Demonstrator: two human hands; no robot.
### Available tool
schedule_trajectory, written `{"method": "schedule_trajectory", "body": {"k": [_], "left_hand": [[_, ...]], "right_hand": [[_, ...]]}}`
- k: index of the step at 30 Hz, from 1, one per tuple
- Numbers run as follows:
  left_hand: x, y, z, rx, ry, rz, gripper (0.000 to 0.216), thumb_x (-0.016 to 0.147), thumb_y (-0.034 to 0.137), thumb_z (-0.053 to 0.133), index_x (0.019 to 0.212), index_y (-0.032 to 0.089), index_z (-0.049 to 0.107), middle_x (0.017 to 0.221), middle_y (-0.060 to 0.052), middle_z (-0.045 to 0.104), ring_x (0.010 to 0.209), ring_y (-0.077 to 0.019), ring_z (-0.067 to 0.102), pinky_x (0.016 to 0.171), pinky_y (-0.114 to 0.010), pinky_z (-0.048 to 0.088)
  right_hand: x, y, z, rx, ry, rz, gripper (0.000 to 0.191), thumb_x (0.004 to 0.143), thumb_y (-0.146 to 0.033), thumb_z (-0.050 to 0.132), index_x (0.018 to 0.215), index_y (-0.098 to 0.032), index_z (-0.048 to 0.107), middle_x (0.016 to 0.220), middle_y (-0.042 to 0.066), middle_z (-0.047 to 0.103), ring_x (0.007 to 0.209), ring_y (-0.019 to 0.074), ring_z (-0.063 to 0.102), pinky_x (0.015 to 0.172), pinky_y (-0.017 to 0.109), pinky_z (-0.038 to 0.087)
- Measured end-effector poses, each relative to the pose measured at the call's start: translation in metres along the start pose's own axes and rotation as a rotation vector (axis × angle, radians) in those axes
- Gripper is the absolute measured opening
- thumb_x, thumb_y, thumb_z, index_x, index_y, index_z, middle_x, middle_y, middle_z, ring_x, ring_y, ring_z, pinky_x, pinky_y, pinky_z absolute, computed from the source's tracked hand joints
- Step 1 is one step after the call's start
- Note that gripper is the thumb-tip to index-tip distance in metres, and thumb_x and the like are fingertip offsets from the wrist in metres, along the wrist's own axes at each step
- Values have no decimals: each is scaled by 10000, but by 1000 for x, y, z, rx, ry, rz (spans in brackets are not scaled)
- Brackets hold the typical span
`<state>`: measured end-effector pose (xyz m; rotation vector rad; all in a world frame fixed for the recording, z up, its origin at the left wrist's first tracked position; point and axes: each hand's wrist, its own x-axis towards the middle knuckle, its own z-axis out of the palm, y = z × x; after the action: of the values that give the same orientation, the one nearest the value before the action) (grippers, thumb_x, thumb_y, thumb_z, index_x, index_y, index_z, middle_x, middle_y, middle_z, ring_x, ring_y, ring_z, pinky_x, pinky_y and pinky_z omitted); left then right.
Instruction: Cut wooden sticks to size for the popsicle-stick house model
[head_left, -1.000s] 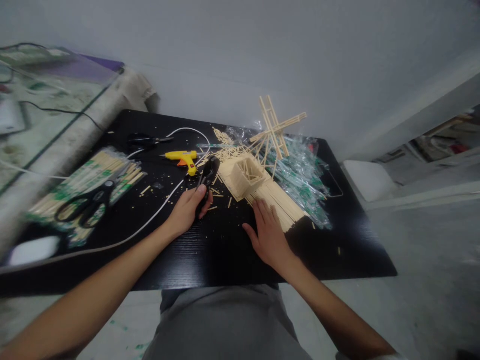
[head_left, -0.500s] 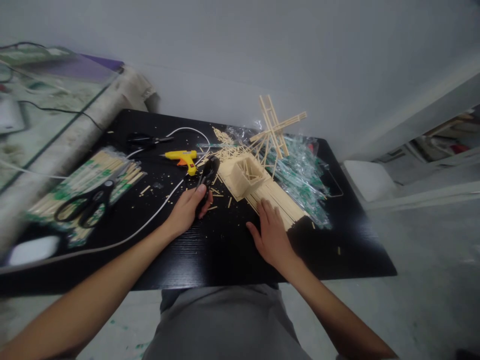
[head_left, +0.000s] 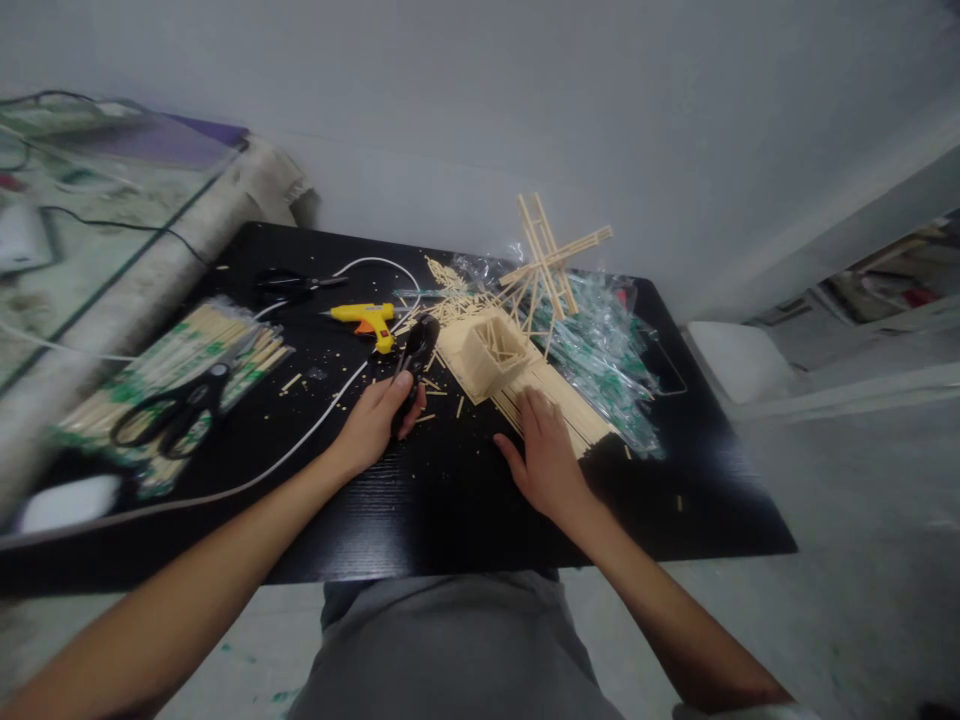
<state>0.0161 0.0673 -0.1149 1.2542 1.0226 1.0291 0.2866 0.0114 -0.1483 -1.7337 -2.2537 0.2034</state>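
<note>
My left hand is closed around a black scissor-like hand tool. Its exact kind is hard to make out. My right hand rests with fingers stretched and thumb apart on a layer of thin wooden sticks; it grips nothing. Just beyond those fingertips stands a square, open-topped stick box on a flat stick base. A stick frame with crossed blades rises behind the box. Short stick pieces lie heaped between the box and the yellow glue gun.
Black-handled scissors lie on bagged sticks at the left, with another pair behind. A white cord crosses the black table. Clear and green plastic wrappers spread right. A wall stands behind.
Hardly anything differs. The view has shifted very slightly; both hands keep their places, the left on the black tool and the right on the sticks.
</note>
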Motion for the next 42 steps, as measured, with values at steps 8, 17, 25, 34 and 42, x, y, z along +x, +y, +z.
{"method": "schedule_trajectory", "body": {"k": [8,17,25,34,42], "left_hand": [[0,-1,-1,10,-13,0,676,923,824,525,812,169,650,547,25,515,458,-127,452,473,-279,370],[0,-5,-2,30,-24,22,649,943,793,524,815,171,658,557,18,523,471,-135,466,476,-280,375],[-1,-2,0,54,-16,1,693,897,844,544,799,167,651,551,16,524,466,-131,467,469,-275,369],[-1,-5,-2,56,-19,24,645,947,792,512,828,174,653,554,24,520,473,-135,457,485,-279,372],[-2,-1,0,64,-16,20,669,920,822,525,810,174,649,558,19,517,476,-138,461,476,-281,366]], "right_hand": [[15,42,-41,86,249,92,709,1103,-578,364,1518,-31,539,1631,307,485,1566,400,419,1260,635,354],[10,75,-89,312,636,310,378,1039,-514,541,1034,-188,733,891,91,800,859,262,781,848,409,604],[10,76,-63,206,322,226,365,983,-482,589,1097,-181,762,1114,148,815,1027,309,771,957,490,604],[14,46,-2,12,91,112,1135,936,-848,489,1656,6,286,1713,373,275,1615,500,249,1248,719,287],[14,38,7,-95,-1,147,1153,995,-845,278,1637,112,239,1702,426,232,1633,511,193,1276,703,203]]}}
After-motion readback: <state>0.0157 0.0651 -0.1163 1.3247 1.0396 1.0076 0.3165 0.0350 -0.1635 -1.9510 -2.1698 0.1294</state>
